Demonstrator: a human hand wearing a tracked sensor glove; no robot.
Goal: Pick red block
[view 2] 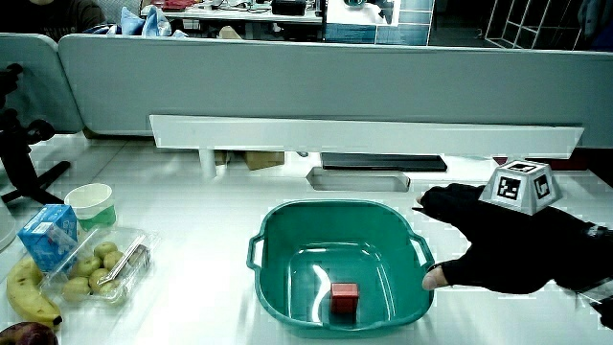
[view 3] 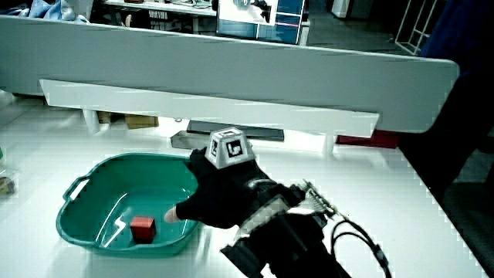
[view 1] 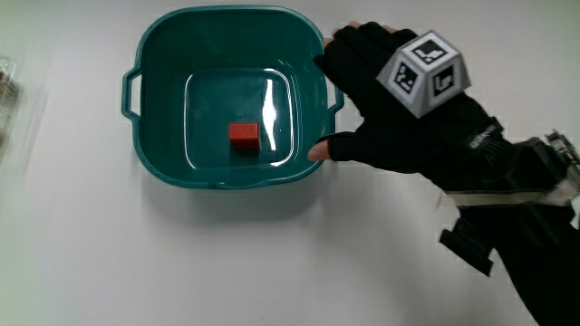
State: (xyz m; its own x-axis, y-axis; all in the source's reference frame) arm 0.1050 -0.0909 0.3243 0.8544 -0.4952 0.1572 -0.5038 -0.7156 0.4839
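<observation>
A small red block [view 1: 243, 136] lies on the floor of a teal basin [view 1: 159, 54], toward the basin wall nearest the person. It shows in both side views too, red block [view 2: 344, 297] and red block [view 3: 142, 228]. The gloved hand [view 1: 385, 95] hovers beside the basin, at the rim next to one handle, with its fingers spread and nothing in them. Its thumb tip reaches the rim. A patterned cube [view 1: 424, 72] sits on the back of the hand. The hand [view 2: 488, 244] is apart from the block.
In a side view, a banana [view 2: 24, 292], a clear tray of small fruit [view 2: 101, 268], a blue carton [view 2: 48, 235] and a paper cup [view 2: 91, 203] stand beside the basin [view 2: 287, 230]. A grey tray [view 2: 356, 178] lies near the low partition [view 2: 316, 77].
</observation>
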